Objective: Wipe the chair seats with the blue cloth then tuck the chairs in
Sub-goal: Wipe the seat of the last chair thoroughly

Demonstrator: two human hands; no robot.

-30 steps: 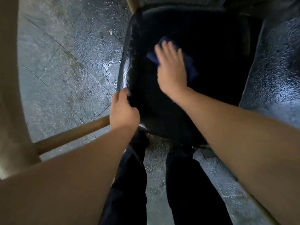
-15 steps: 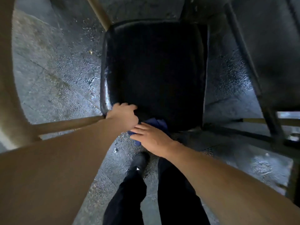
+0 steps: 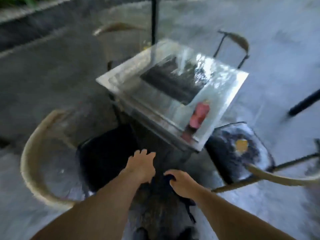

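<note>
The view is blurred by motion. A chair with a black seat and a curved wooden back stands at the lower left, part-way under the table. My left hand is by the seat's right edge with its fingers spread and nothing in it. Just to its right, off the seat, my right hand is closed on the dark blue cloth, which hangs below the hand. A second chair with a wet black seat stands to the right with a yellow leaf on it.
A square glass-topped table stands ahead with a red object near its right corner. A black pole rises behind it. Two more chair backs show on the far side. The paved floor looks wet.
The view has swung up from the seat to the table. My right hand drew the cloth back off the seat's front edge. My left hand let go of the seat's corner and spread open.
</note>
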